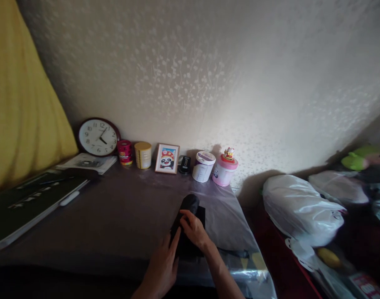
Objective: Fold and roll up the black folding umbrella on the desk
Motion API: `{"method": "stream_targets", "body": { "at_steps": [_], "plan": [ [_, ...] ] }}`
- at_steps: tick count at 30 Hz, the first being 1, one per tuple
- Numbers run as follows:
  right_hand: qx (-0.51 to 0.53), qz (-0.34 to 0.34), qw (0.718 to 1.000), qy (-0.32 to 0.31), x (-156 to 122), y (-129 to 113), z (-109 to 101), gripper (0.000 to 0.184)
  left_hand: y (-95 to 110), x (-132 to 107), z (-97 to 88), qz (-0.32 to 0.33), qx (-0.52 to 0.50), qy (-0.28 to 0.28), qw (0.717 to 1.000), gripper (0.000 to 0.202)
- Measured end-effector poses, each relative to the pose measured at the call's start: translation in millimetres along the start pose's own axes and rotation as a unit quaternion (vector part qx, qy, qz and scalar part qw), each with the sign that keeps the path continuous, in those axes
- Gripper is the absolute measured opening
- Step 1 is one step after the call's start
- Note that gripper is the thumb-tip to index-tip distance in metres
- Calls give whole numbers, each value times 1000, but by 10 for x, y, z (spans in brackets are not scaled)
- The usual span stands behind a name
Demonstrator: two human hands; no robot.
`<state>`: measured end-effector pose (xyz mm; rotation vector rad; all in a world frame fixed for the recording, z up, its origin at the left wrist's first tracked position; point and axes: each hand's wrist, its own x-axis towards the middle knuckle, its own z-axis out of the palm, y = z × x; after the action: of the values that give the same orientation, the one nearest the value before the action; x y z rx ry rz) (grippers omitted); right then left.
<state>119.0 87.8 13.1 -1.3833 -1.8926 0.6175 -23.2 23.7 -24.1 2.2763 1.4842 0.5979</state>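
A black rolled bundle (190,202) with a rounded far end lies near the front of the table, pointing away from me. Flat black material (201,216) spreads beneath and to its right; its exact kind is too dark to make out. My left hand (163,263) holds the bundle's near left side, its fingers along the edge and partly hidden. Bent over the top, my right hand (193,229) pinches the bundle's surface with thumb and fingers. A thin dark strap-like piece (233,251) lies to the right of my right wrist.
Along the wall stand a clock (99,137), a pink can (125,152), a yellow-lidded can (143,155), a panda picture frame (167,158) and two tubs (204,166). A large green book (30,203) lies left. White plastic bags (298,207) sit beyond the table's right edge.
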Motion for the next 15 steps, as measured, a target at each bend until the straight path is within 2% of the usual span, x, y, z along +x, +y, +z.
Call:
{"method": "stream_targets", "body": {
  "at_steps": [3,6,9,15],
  "plan": [
    [28,-17,999,10,-72,-2,-46,29,11,-1,1,-13,23,-23,999,73],
    [-24,-105,994,23,-132,16,-59,25,35,-1,-7,-31,34,-50,998,72],
    [-87,-165,982,2,-105,92,-31,25,52,7,-20,-45,38,-70,996,71],
    [-141,-161,977,-5,229,352,-9,33,62,37,-53,-57,16,-83,995,74]
  ]
}}
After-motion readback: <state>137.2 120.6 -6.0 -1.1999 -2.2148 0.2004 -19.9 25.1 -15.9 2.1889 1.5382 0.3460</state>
